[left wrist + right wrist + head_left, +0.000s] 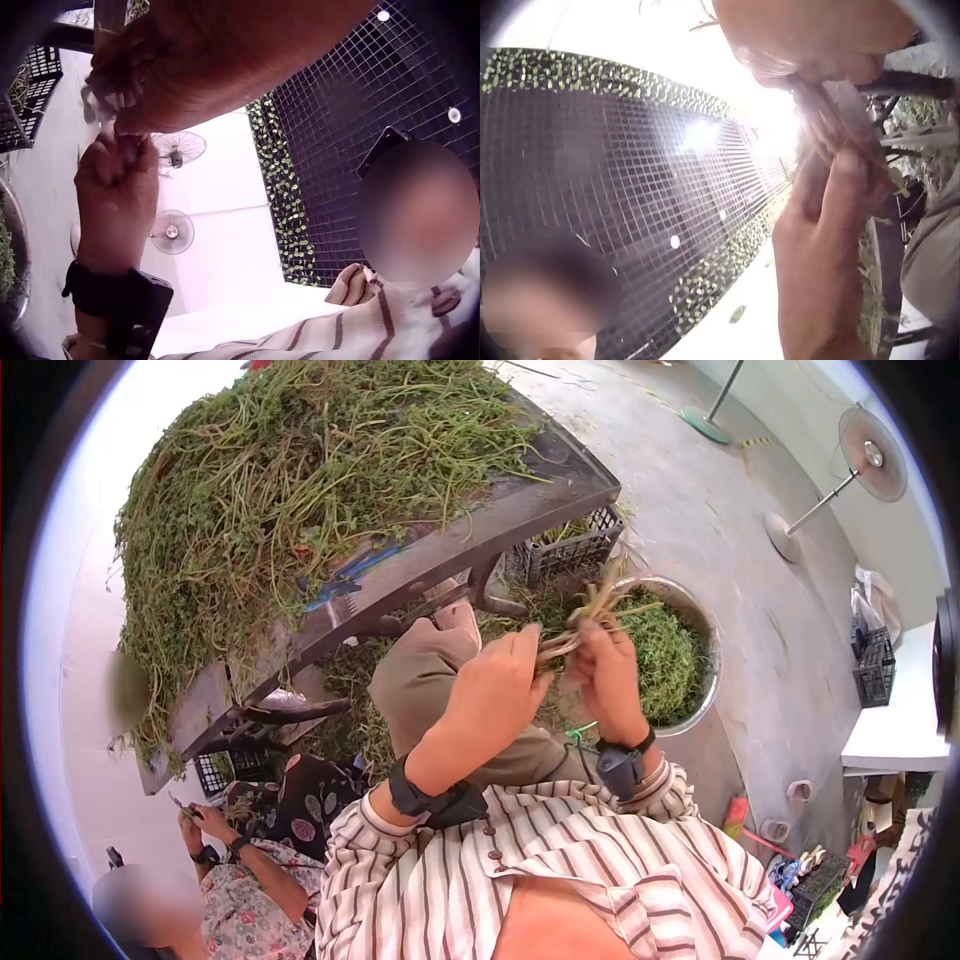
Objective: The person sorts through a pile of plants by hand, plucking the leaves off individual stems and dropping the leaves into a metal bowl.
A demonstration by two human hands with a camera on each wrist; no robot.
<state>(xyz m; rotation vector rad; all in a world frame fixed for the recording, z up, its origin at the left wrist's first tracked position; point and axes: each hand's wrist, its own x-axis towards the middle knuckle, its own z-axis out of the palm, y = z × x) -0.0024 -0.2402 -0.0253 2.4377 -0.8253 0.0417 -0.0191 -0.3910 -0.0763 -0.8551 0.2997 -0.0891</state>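
Observation:
In front of my knees I hold a small bundle of thin brownish-green plant stems between both hands. My left hand grips its left end with the fingers curled over it. My right hand pinches the other end, and loose stem tips stick up past its fingers. The right wrist view catches the stems close up, passing between the two hands. Just beyond my right hand stands a round metal basin filled with cut green plants.
A dark table bears a large heap of leafy stems, with blue-handled scissors near its edge. Under its corner is a black crate. Another person sits at my left, handling stems. Standing fans are at the right.

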